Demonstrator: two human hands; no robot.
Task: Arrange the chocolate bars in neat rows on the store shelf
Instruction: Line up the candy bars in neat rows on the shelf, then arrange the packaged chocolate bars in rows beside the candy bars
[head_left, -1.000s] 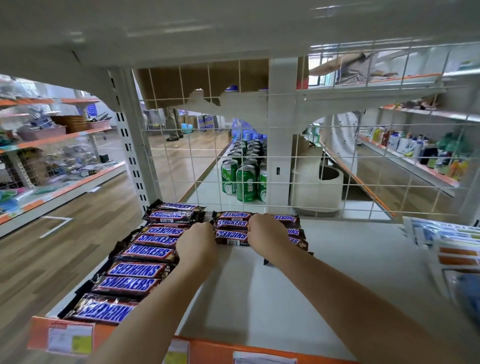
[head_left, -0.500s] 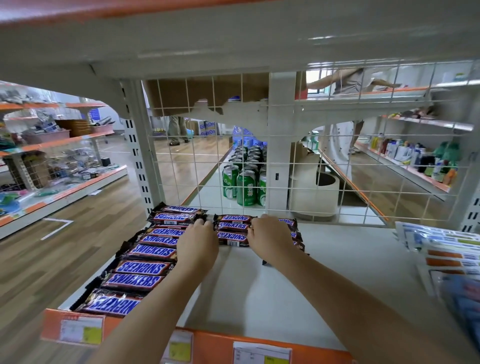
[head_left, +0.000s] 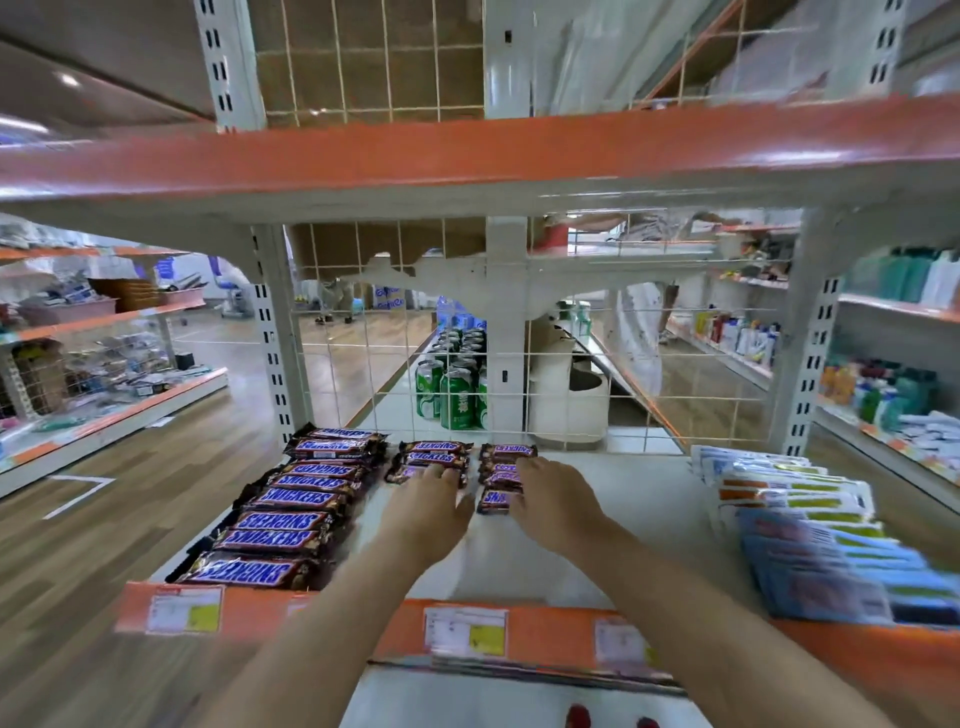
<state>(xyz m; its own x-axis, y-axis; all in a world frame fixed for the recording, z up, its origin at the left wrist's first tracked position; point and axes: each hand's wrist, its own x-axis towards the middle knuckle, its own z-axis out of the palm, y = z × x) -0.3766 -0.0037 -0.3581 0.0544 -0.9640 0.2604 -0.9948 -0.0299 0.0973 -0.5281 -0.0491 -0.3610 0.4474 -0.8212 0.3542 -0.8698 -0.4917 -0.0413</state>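
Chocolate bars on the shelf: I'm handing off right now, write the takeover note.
Left hand: flat, fingers resting on the middle bars.
Right hand: fingers on the right bars; its grip is hidden.
Done: left row runs from the back mesh to the front edge of the shelf.
Left: the middle and right rows are short and sit at the back. Bring both forward with more bars and square them. No spare bars in view.

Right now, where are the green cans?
In the head view, the green cans stand behind the wire grid, at centre, just beyond the chocolate bars on the shelf.
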